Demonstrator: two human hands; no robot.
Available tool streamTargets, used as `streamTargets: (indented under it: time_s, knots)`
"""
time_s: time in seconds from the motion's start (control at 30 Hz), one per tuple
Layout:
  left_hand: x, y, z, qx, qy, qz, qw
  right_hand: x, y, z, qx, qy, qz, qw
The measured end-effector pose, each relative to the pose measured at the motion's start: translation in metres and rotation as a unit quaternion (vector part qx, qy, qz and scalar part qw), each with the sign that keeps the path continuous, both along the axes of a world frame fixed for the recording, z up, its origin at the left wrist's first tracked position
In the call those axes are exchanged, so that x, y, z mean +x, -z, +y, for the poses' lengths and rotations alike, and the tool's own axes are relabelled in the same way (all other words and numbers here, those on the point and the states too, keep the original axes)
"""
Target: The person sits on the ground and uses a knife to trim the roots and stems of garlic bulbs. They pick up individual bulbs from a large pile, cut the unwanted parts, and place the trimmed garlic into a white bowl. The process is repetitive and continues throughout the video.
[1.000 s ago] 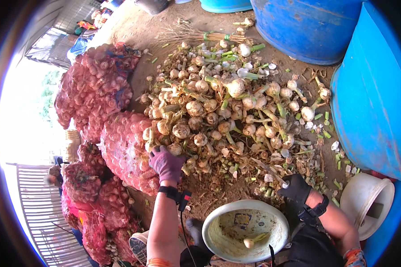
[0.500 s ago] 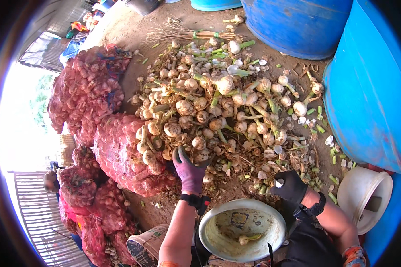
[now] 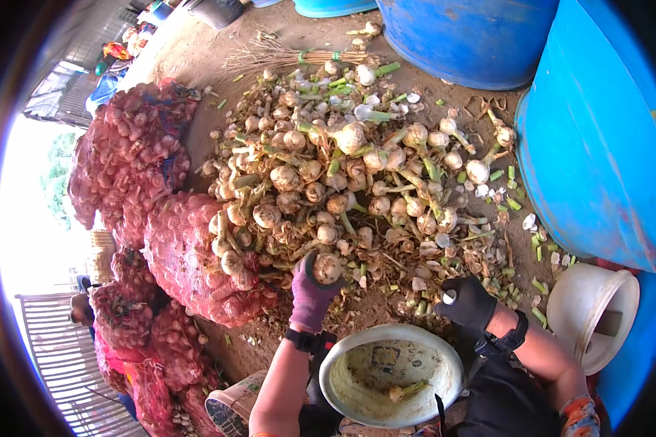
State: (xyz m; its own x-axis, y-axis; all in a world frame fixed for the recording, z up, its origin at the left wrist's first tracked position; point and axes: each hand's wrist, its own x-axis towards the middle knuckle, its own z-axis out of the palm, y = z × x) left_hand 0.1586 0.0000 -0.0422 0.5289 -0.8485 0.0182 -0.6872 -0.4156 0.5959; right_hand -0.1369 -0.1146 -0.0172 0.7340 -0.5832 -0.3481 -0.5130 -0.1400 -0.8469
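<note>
At six o'clock of the garlic heap (image 3: 342, 175), the left hand (image 3: 312, 295) in a purple glove curls its fingers (image 3: 307, 266) around a garlic bulb (image 3: 327, 268). Toward four o'clock the black-gloved right hand (image 3: 468, 304) pinches a small pale piece (image 3: 449, 296). Below both sits a white bowl (image 3: 342, 364).

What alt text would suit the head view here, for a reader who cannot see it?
A purple-gloved left hand grips a garlic bulb at the edge of a big garlic pile on dirt. The black-gloved right hand hovers above a white bowl; red mesh sacks lie left, blue barrels right.
</note>
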Motion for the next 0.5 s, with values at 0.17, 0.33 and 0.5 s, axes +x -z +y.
streamTargets:
  time_s: [0.17, 0.33, 0.5]
  knots:
    - [-0.044, -0.049, -0.010, 0.033, 0.108, 0.169, 0.979, 0.017, -0.024, 0.000, -0.102, -0.058, -0.003, 0.993]
    - [-0.065, -0.066, -0.013, -0.003, 0.069, 0.443, 0.894, 0.019, -0.038, 0.002, -0.150, -0.091, -0.022, 0.984]
    - [-0.084, -0.076, -0.017, -0.079, -0.053, 0.655, 0.750, 0.016, -0.047, 0.002, -0.146, -0.091, -0.054, 0.984]
